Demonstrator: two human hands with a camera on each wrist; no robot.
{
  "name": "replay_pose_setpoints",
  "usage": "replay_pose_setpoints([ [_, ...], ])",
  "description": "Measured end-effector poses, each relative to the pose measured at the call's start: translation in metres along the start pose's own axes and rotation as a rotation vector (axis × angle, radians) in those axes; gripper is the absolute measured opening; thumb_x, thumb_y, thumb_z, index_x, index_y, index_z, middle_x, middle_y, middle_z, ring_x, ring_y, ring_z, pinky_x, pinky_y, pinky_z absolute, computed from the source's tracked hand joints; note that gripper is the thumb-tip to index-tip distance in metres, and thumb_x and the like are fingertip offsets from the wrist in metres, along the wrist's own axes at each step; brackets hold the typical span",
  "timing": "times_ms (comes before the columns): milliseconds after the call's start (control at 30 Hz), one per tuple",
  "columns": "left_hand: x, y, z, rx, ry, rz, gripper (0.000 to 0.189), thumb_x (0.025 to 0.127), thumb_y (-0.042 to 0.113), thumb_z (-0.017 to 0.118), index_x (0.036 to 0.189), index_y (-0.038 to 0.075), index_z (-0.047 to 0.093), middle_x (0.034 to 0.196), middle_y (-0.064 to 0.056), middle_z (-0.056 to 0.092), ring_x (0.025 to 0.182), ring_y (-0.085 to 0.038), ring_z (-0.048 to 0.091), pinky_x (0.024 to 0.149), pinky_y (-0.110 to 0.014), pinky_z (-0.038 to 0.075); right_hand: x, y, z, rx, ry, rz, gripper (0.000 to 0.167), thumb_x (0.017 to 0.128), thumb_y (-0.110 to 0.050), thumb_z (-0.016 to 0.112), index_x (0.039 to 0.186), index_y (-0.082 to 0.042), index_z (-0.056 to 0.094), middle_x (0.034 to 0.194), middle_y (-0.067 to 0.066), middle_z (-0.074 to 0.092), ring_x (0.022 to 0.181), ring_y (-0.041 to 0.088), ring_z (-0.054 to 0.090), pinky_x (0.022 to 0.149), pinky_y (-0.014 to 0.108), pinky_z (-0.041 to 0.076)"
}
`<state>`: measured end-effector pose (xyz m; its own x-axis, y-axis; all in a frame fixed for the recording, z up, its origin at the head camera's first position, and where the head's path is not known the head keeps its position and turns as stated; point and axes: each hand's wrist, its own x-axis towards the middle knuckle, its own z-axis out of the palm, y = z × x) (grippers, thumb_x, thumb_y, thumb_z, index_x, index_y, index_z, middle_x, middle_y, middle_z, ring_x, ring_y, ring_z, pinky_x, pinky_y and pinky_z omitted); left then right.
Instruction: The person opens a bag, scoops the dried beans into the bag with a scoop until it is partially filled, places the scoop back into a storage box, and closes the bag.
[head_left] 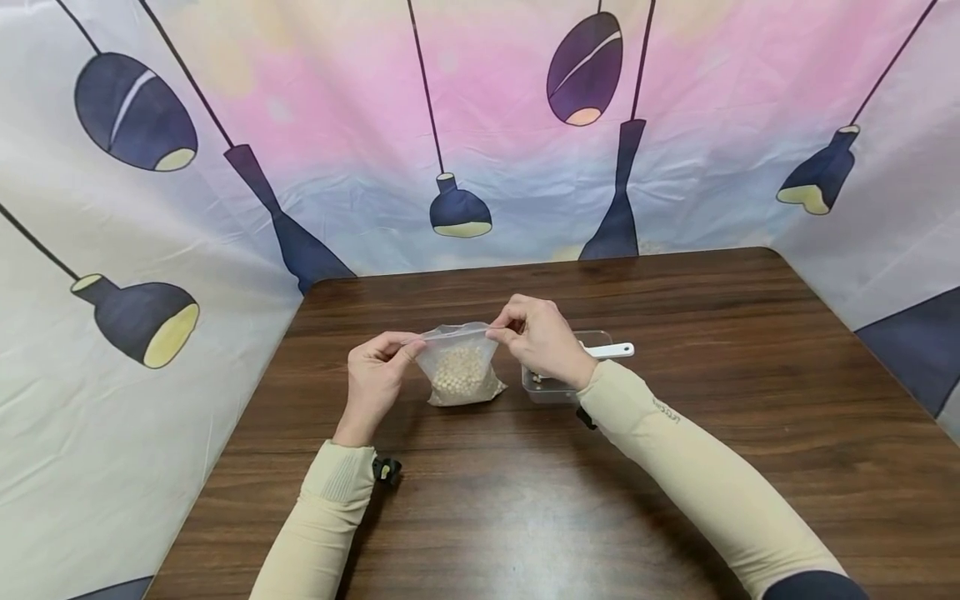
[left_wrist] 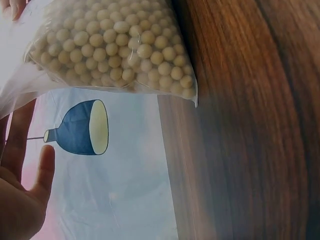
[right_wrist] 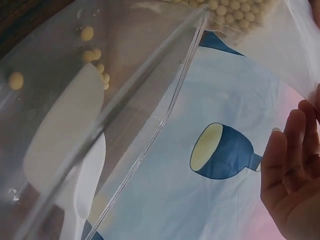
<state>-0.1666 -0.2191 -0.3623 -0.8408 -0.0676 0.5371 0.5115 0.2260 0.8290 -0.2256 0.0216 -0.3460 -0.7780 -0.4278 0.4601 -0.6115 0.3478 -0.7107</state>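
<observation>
A clear zip bag [head_left: 459,367] of pale round soybeans [left_wrist: 112,47] stands upright on the table, its top edge stretched between two hands. My left hand [head_left: 377,372] pinches the bag's upper left corner between thumb and fingers. At the upper right corner, my right hand [head_left: 543,337] pinches the plastic the same way. Just right of the bag, partly behind the right hand and wrist, sits a clear plastic container [head_left: 551,393]. Inside it lie a white scoop [right_wrist: 67,127] and several loose soybeans [right_wrist: 87,34]. The scoop's handle [head_left: 615,351] sticks out over the container's right side.
The dark wood-grain table [head_left: 480,483] extends toward me and to both sides. A printed cloth [head_left: 510,175] with lamp drawings hangs behind its far edge and along its sides. Black wrist bands [head_left: 387,471] sit at the sleeve cuffs.
</observation>
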Motion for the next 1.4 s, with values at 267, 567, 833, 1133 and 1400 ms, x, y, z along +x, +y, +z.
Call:
replay_pose_setpoints([
  [267,0.002,-0.004,0.002,-0.020,0.019,0.008,0.009,0.088,-0.005,0.067,0.091,-0.013,0.066,0.081,-0.024,0.068,0.058,-0.004,0.050,0.051,-0.018,0.036,0.003,-0.008,0.002,-0.049,-0.070,0.041,0.010,0.090,-0.016,0.071,0.085,-0.009,0.071,0.082,-0.001,0.057,0.071,0.017,0.054,0.064,0.029,0.045],
  [567,0.002,-0.005,0.007,-0.069,-0.079,0.015,0.014,0.088,-0.003,0.068,0.100,-0.009,0.069,0.097,-0.017,0.068,0.081,-0.013,0.062,0.066,-0.021,0.048,0.008,-0.012,0.007,-0.126,-0.134,0.027,0.010,0.092,-0.023,0.069,0.092,-0.014,0.072,0.085,-0.002,0.055,0.078,0.025,0.052,0.067,0.032,0.043],
  [833,0.008,-0.006,0.009,0.033,-0.065,0.110,0.006,0.087,-0.004,0.069,0.092,-0.004,0.071,0.094,-0.017,0.067,0.087,-0.016,0.063,0.069,-0.022,0.049,0.011,-0.014,0.010,-0.089,-0.065,0.001,0.008,0.089,-0.015,0.072,0.082,-0.011,0.071,0.079,-0.001,0.056,0.068,0.015,0.050,0.061,0.029,0.044],
  [1133,0.011,0.004,0.005,-0.020,-0.152,-0.014,0.013,0.087,-0.004,0.069,0.098,-0.009,0.066,0.099,-0.019,0.063,0.078,-0.013,0.061,0.059,-0.021,0.047,0.016,-0.018,0.012,-0.236,-0.150,-0.040,0.015,0.090,-0.024,0.072,0.099,-0.013,0.072,0.089,-0.006,0.058,0.087,0.017,0.050,0.078,0.033,0.038],
  [1400,0.016,0.005,0.011,-0.052,-0.159,-0.046,0.012,0.086,-0.001,0.072,0.094,-0.010,0.071,0.097,-0.021,0.063,0.087,-0.015,0.063,0.073,-0.025,0.053,0.022,-0.027,0.019,-0.274,-0.177,-0.021,0.008,0.092,-0.025,0.069,0.090,-0.018,0.071,0.084,-0.007,0.056,0.081,0.014,0.044,0.078,0.036,0.031],
])
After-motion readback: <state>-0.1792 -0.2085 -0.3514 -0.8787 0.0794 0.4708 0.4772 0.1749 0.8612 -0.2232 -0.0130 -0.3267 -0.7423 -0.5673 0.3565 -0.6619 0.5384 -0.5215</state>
